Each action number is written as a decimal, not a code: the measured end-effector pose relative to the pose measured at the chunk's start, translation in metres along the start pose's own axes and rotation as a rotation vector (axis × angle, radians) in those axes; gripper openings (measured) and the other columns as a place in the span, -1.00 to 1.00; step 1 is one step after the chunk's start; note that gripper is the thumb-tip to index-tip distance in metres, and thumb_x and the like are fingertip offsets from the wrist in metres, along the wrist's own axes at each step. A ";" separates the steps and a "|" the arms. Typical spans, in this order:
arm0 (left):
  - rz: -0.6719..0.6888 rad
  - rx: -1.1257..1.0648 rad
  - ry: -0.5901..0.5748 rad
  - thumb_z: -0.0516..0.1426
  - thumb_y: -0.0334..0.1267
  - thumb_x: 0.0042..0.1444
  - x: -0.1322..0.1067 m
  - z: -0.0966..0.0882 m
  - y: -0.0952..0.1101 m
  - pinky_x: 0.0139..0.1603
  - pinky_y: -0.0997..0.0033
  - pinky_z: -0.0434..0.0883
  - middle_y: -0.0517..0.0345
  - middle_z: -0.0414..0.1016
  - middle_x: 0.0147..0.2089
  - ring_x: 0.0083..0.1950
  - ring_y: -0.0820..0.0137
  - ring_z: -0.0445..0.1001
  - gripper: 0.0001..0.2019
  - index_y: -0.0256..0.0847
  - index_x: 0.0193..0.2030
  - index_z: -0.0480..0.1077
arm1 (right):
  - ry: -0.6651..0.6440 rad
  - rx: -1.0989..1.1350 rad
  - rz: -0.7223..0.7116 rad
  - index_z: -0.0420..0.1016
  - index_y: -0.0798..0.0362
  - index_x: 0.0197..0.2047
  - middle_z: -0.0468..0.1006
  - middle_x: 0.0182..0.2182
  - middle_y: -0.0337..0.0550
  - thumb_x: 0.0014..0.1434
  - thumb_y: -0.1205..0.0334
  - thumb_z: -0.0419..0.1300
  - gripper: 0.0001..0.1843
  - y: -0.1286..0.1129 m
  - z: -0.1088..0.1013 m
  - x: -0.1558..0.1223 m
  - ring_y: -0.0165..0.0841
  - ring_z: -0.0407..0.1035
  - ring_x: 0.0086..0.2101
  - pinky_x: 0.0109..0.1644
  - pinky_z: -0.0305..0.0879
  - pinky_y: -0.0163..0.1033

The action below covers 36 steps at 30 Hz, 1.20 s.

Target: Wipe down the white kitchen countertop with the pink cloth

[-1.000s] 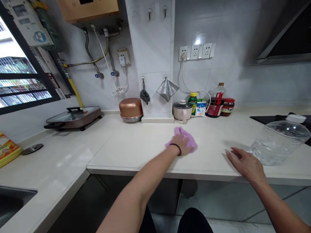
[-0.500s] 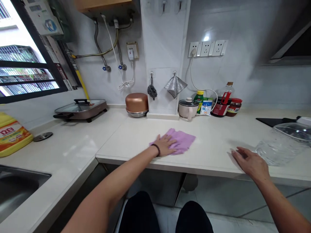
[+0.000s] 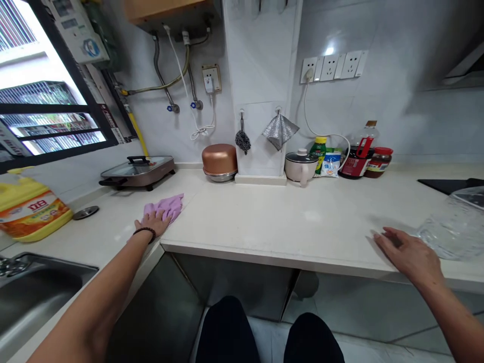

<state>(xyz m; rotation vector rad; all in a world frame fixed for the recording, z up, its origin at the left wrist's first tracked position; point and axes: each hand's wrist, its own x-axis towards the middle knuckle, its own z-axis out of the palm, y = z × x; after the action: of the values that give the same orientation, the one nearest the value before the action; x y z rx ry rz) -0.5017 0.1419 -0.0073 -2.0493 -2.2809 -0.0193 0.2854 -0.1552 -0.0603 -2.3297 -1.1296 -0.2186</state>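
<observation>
The left hand [image 3: 154, 222] lies palm down with its fingers spread over a purple cloth [image 3: 172, 205], pressing it flat rather than closing round it. The cloth rests on the white counter [image 3: 272, 217], on the left, near the inner corner, somewhat wrinkled, with its far part showing beyond the fingertips. A dark bracelet [image 3: 148, 232] circles the left wrist. The right hand [image 3: 410, 252] is well apart on the right, near the front edge, its fingers loosely bent and gripping nothing; the clear bottle [image 3: 456, 229] stands just beside it, cut off by the right side of the view. At the near left is the sink [image 3: 38, 297], and beyond it stand a yellow jug [image 3: 32, 217] and, to its right, a round metal disc [image 3: 86, 213]. Farther back, beyond the cloth, sits a lidded pan [image 3: 161, 174]. Along the far wall, going right, come a copper pot [image 3: 220, 157], a cream pot [image 3: 298, 169], a green bottle [image 3: 318, 149], a packet [image 3: 331, 165] and two jars with dark contents, the right one red-lidded. A scrubber [image 3: 242, 141] and a silver cloth [image 3: 280, 132] hang from hooks on the pillar between the two pots.
</observation>
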 end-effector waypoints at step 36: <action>1.120 -0.207 -0.187 -0.27 0.48 0.23 -0.142 -0.040 0.527 0.52 -0.54 -0.30 0.25 -0.18 0.69 0.67 -0.02 -0.28 -0.13 0.25 0.61 0.00 | 0.129 0.046 -0.075 0.61 0.05 0.14 0.60 0.08 0.09 0.31 -0.47 -0.18 -0.12 0.010 0.005 -0.004 0.15 0.45 0.11 0.20 0.42 0.20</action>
<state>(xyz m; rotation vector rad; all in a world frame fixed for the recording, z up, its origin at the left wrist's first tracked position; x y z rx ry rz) 0.0381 0.0558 0.0022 -3.2072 -0.9117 0.0026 0.2897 -0.1601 -0.0699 -2.2013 -1.1469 -0.3608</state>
